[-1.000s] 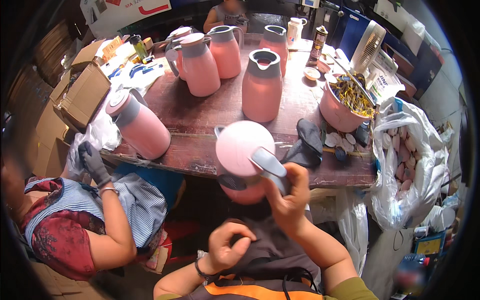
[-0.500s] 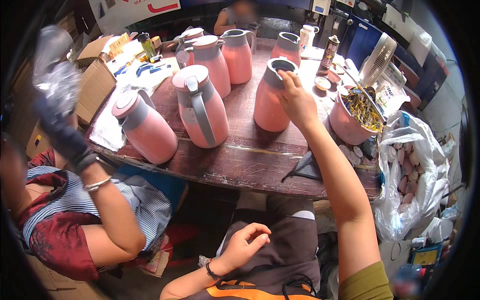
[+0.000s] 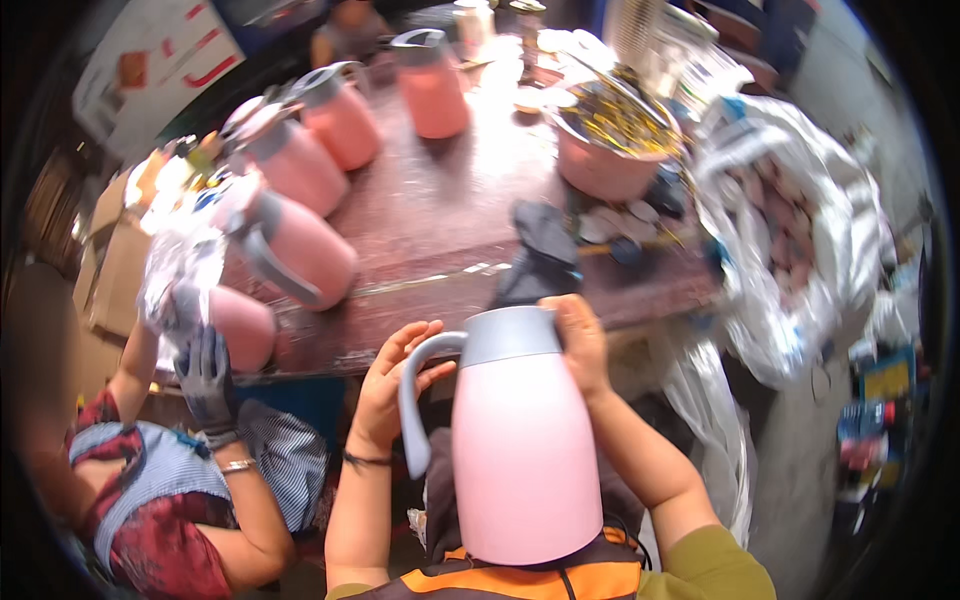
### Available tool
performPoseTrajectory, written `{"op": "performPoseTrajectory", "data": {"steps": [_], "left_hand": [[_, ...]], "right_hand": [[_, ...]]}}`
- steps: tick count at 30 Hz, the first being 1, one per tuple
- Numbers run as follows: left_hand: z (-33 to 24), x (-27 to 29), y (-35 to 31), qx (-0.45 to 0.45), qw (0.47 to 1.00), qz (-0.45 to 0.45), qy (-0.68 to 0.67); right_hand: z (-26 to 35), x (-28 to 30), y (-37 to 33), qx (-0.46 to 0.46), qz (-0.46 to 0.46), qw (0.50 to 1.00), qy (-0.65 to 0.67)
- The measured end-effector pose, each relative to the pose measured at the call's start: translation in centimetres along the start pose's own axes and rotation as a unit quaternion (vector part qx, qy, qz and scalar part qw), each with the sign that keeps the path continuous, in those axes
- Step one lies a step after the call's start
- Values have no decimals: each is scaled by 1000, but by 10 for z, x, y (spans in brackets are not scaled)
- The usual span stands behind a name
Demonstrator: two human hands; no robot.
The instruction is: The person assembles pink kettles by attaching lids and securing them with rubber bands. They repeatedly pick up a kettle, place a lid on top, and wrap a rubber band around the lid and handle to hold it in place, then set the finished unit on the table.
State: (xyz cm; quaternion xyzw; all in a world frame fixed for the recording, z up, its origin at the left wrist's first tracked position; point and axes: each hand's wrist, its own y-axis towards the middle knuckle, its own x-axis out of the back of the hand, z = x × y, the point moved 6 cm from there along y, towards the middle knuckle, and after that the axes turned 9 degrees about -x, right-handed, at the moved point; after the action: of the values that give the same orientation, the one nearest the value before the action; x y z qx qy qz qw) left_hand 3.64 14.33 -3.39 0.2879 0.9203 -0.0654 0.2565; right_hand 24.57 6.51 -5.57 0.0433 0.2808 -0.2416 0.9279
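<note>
A pink thermos jug (image 3: 525, 450) with a grey neck and grey handle is raised over my lap, in front of the table edge. My right hand (image 3: 582, 345) grips it at the right side of the grey neck, its thumb and fingertips by the rim. My left hand (image 3: 390, 385) is at the grey handle (image 3: 412, 405), fingers parted and reaching past it toward the jug; firm contact cannot be made out. The jug's mouth faces away, so its inside is hidden. Just beyond lies a dark cloth or glove (image 3: 540, 255) on the table.
More pink jugs (image 3: 315, 250) stand along the table's left side, and one jug (image 3: 432, 95) at the back. A pink bucket (image 3: 605, 165) of yellow-and-black strands is right of it. A white plastic bag (image 3: 790, 230) hangs at the right. A co-worker's gloved hand (image 3: 207, 375) works at left.
My right hand has taken the jug off the table and brought it over my lap. My left hand has risen to its handle. The co-worker's plastic bag has come down over a jug.
</note>
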Motion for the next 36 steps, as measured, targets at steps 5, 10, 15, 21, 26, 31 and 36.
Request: {"op": "performPoseTrajectory", "data": {"steps": [5,10,15,21,26,31,36], "left_hand": [[84,-4,-28,164,985,44,-43],[76,-32,-17,128,968,148,160],[62,-11,-28,162,955,107,222],[64,-16,-20,233,926,138,264],[37,-17,-19,199,908,181,321],[22,-8,-32,83,944,90,307],[30,31,-61,71,961,-188,192]], "right_hand": [[-93,34,-50,-200,20,964,175],[-60,149,-98,-103,-154,980,-76],[-119,329,-133,-180,-288,782,-523],[-203,391,-118,-90,-43,513,-852],[-227,423,-129,33,-2,443,-896],[-185,389,-163,-236,26,574,-784],[-65,316,-177,-269,-147,829,-467]]}}
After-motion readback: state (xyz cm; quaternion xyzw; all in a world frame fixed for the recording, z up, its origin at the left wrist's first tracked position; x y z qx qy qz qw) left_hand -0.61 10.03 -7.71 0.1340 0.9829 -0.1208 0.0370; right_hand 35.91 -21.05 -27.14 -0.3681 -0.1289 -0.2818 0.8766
